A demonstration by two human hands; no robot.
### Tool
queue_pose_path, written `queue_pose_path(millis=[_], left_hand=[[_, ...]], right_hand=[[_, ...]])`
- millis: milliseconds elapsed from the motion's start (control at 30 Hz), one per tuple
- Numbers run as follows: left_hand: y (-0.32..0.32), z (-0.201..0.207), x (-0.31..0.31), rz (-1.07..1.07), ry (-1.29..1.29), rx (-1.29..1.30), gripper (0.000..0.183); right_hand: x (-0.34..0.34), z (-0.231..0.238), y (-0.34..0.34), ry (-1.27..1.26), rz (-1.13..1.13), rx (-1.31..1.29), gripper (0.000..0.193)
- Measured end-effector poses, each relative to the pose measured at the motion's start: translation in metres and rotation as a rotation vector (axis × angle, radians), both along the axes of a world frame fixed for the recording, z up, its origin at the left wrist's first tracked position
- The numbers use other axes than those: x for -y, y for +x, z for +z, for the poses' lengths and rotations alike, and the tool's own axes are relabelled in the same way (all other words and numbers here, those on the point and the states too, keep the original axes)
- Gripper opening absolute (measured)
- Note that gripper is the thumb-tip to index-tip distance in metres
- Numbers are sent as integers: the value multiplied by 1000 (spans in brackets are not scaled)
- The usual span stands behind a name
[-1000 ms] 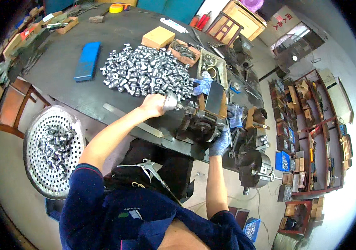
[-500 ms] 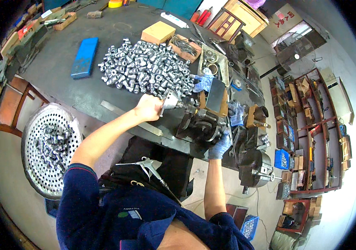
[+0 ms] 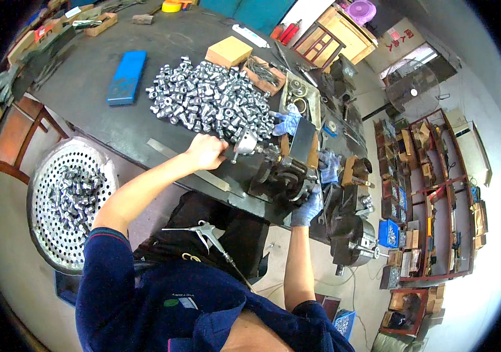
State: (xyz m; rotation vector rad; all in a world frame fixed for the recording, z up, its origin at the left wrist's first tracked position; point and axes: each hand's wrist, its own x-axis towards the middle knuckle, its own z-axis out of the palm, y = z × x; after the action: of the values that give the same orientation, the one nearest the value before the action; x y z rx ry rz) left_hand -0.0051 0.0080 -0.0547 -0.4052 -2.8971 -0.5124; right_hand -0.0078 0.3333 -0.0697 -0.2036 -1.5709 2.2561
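Observation:
My bare left hand (image 3: 206,151), its fingers curled closed, is just left of a silvery chuck (image 3: 247,141) on a dark bench machine (image 3: 283,176). Whatever its fingers hold, if anything, is hidden. On my right hand (image 3: 307,210) is a blue-and-white glove; its fingers wrap the round wheel-like part (image 3: 304,189) at the machine's right end. Behind the chuck lies a big heap of small shiny metal fittings (image 3: 209,97). Two more blue-and-white glove shapes, a far glove (image 3: 287,121) and a nearer glove (image 3: 328,166), lie beside a dark flat plate (image 3: 303,141).
At left stands a perforated metal basin (image 3: 42,217) with more fittings. An air blow gun (image 3: 208,232) lies across my lap. A blue box (image 3: 127,77), a cardboard box (image 3: 229,51) and a flat metal bar (image 3: 165,149) rest on the bench. Shelves (image 3: 438,199) line the right wall.
My left hand has come away from the chuck, slightly to the left. My right hand stays at the machine's right end. The whole view has shifted a little.

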Motion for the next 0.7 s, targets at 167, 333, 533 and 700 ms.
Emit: queue_pose_path(millis=[167, 333, 533, 700], left_hand=[[7, 3, 19, 27, 184, -74, 16], [12, 51, 33, -179, 1435, 283, 14], [16, 57, 17, -233, 1503, 289, 24], [10, 59, 18, -228, 1413, 329, 22]], right_hand=[[-1, -2, -1, 19, 43, -43, 36], [-11, -13, -7, -61, 44, 23, 35], [-2, -9, -8, -125, -6, 82, 36], [-2, -2, -3, -140, -22, 139, 38]])
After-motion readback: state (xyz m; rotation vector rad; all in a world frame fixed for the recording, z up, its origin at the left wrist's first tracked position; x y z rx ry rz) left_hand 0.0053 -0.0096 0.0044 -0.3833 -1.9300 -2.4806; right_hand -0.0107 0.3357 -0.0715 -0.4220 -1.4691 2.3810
